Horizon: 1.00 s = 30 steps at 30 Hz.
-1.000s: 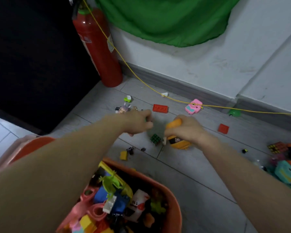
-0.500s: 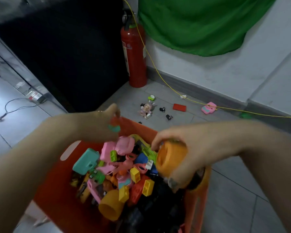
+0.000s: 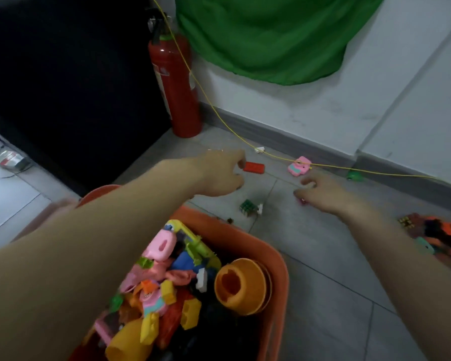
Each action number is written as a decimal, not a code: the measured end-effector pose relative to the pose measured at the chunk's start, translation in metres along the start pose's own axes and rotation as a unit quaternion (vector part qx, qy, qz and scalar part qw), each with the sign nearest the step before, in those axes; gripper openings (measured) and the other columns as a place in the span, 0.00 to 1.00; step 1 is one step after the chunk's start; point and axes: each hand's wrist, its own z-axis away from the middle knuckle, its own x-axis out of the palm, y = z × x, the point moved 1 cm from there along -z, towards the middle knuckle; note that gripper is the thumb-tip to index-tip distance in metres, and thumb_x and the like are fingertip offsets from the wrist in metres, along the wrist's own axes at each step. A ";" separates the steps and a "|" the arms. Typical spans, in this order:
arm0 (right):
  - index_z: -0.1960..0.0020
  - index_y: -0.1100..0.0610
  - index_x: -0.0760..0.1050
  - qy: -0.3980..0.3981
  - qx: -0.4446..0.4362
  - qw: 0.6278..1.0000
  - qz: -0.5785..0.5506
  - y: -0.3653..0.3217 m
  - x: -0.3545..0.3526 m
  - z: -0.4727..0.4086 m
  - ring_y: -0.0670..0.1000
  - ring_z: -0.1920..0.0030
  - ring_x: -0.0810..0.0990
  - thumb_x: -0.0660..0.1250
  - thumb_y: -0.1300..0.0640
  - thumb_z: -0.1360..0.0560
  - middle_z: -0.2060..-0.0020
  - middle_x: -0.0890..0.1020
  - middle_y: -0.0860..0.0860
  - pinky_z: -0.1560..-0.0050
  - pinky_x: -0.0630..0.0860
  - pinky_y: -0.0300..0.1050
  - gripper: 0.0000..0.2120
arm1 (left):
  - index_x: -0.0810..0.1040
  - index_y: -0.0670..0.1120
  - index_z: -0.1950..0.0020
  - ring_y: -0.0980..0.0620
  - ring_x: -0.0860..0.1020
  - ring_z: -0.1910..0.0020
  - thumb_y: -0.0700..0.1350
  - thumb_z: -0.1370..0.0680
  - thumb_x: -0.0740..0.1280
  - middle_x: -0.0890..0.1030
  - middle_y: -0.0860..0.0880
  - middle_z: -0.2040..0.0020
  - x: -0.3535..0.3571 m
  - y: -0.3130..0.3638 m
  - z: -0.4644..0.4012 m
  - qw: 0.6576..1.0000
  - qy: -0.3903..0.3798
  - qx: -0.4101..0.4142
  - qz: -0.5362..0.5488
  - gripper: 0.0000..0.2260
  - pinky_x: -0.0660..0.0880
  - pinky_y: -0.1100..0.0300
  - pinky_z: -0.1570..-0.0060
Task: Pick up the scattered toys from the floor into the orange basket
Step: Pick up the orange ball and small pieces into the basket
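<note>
Plainly, my left hand [image 3: 220,173] reached beyond the basket [image 3: 271,252], fingers curled loosely with the tips at the near end of the red brick [image 3: 254,167]; I could not tell whether they had closed on it yet. My right hand [image 3: 320,192] lay low over the floor to the right of that brick, fingers bent down around something small and red beneath the palm, mostly hidden, so whether it held that was unclear too. The brick lay flat, well beyond the basket's far rim. I judged it light, stiff and smooth, best pinched across its short sides. A pink toy [image 3: 298,165] sat right of the brick under the yellow cord [image 3: 219,115], and a small cube [image 3: 247,206] lay between the brick and the basket. Far right of the brick, a heap [image 3: 445,234] of toys waited.
</note>
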 end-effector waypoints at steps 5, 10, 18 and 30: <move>0.22 0.44 0.55 -0.015 0.055 0.990 0.131 0.063 0.035 -0.051 0.63 0.28 0.64 0.64 0.36 0.27 0.27 0.62 0.61 0.30 0.63 0.52 0.37 | 0.57 0.54 0.23 0.43 0.70 0.35 0.54 0.19 0.60 0.67 0.45 0.27 0.040 0.020 -0.066 0.971 -0.203 -0.077 -0.100 0.26 0.70 0.51 0.41; 0.29 0.53 0.66 0.045 0.005 0.985 0.169 0.073 0.059 -0.075 0.63 0.35 0.67 0.65 0.40 0.25 0.35 0.68 0.61 0.33 0.64 0.51 0.29 | 0.57 0.55 0.24 0.43 0.76 0.41 0.58 0.24 0.67 0.70 0.44 0.31 0.089 0.022 -0.103 0.950 -0.257 -0.115 -0.133 0.33 0.73 0.48 0.41; 0.53 0.58 0.72 0.115 -0.049 0.992 -0.017 0.071 0.080 -0.081 0.60 0.52 0.75 0.68 0.57 0.28 0.53 0.76 0.58 0.57 0.68 0.46 0.07 | 0.63 0.51 0.29 0.40 0.75 0.42 0.57 0.25 0.69 0.68 0.44 0.35 0.124 0.018 -0.121 0.965 -0.216 -0.121 -0.092 0.28 0.73 0.48 0.44; 0.34 0.62 0.65 0.221 0.082 0.971 0.034 0.133 0.000 -0.100 0.69 0.49 0.75 0.62 0.57 0.23 0.38 0.65 0.65 0.47 0.73 0.56 0.19 | 0.53 0.50 0.23 0.36 0.68 0.31 0.51 0.19 0.60 0.52 0.38 0.23 0.160 0.038 -0.153 0.975 -0.197 -0.080 -0.061 0.27 0.68 0.44 0.33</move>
